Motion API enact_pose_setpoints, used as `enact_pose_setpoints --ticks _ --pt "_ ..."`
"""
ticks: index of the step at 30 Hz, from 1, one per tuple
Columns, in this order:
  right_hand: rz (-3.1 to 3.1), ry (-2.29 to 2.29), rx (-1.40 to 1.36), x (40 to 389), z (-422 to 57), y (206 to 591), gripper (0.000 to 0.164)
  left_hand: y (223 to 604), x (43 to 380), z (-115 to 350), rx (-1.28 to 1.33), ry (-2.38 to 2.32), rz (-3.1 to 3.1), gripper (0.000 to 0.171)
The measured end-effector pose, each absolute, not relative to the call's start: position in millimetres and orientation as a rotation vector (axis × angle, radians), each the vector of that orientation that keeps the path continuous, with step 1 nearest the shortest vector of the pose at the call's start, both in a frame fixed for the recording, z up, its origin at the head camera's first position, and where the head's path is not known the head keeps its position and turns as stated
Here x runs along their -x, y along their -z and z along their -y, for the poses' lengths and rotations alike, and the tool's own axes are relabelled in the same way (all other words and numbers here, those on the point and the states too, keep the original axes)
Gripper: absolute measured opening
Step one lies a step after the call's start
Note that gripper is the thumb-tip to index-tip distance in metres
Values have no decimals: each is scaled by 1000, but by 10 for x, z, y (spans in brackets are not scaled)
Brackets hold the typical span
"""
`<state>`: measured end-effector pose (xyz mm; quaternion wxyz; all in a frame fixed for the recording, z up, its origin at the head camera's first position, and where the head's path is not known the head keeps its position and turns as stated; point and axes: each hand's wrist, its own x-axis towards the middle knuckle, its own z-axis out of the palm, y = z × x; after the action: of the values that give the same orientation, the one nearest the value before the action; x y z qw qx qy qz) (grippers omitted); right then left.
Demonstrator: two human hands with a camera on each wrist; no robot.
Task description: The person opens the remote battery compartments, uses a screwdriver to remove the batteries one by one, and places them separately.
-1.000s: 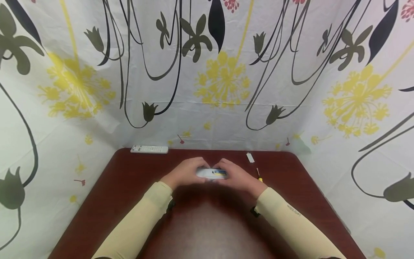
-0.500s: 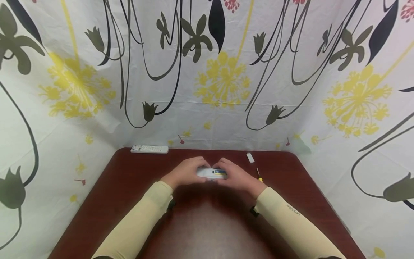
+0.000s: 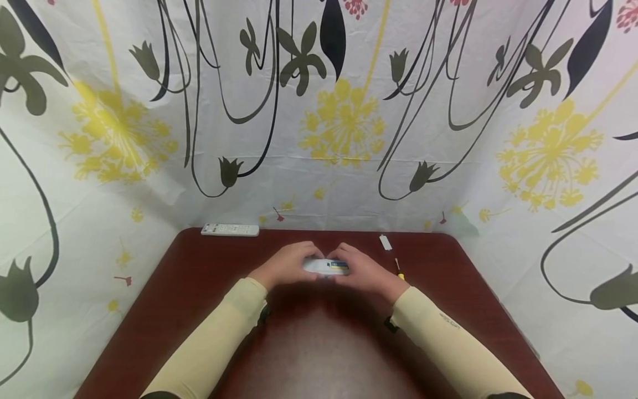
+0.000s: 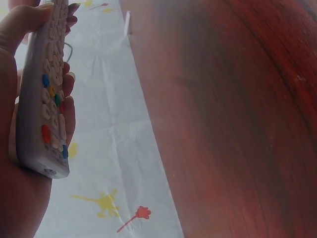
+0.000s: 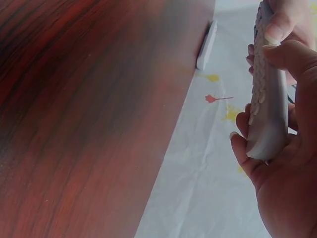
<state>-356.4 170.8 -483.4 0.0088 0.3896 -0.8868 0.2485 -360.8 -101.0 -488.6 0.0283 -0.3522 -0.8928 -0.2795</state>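
A white remote control [image 3: 317, 267] is held between both hands above the middle of the table, its back facing up toward the head camera. Batteries [image 3: 339, 266] with blue and yellow colouring show in its uncovered compartment, near the right hand. The left hand [image 3: 289, 266] grips one end; in the left wrist view its thumb and fingers wrap the remote's sides, and coloured buttons show. At the other end, the right hand [image 3: 366, 272] curls its fingers round the remote. Seen from the right wrist, the two thumbs [image 5: 276, 34] meet along the remote's edge.
A second white remote [image 3: 230, 230] lies at the table's back left edge. Right of the hands are a small white cover [image 3: 386, 243] and a screwdriver [image 3: 400, 270] with a yellow handle. Patterned cloth [image 3: 324, 188] surrounds the dark red table [image 3: 324, 354] at the back and sides.
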Motion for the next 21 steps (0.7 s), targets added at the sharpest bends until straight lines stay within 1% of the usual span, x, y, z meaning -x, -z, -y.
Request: enact_pose_setpoints --ticks 11,21 --pt "2802 -699 -1163 3748 -1719 4998 42 5016 3719 963 1015 789 2801 42" --pt "2807 -649 -1107 3908 -1718 5113 42 5097 3830 927 1001 692 2829 41"
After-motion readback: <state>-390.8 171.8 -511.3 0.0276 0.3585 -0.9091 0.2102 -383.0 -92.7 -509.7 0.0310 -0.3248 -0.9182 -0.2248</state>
